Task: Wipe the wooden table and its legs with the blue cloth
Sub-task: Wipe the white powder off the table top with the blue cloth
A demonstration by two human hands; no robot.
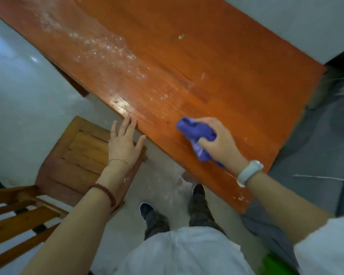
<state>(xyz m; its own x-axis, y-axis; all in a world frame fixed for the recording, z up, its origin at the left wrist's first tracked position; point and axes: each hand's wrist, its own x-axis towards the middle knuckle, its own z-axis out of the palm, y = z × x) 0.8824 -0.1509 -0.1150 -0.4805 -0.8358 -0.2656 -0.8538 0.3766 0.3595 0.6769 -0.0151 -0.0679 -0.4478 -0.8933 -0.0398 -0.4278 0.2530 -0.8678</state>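
- Head view: we stand at the near edge of the table [216,62]; our right hand [219,140] has its fingers curled round the bunched cloth [195,133] and holds it down on the wood close to that edge, toward the right end.
- Our left hand [124,138] is flat, fingers straight and spread, holding nothing; the fingertips reach the table's near edge while the palm hangs over the chair [81,155] just beside the table.
- A band of white dust [99,46] runs down the left half of the top, well apart from the cloth; a small green scrap [181,37] lies farther back; pale flecks sit along the near edge by our right wrist.
- Only one leg [78,87] shows, dark under the left side; the others are hidden.
- What could go wrong, as we judge it: the cloth is wadded, so little of it meets the wood and a pass may leave streaks; a sweep toward us would push dust off the edge onto the floor [159,175] and our shoes [146,208]; the chair stands close and may block our way to the legs; the far strip by the wall [286,20] needs a long reach and may be missed.
- Writing: none we can read; the watch [249,171] shows no legible mark.
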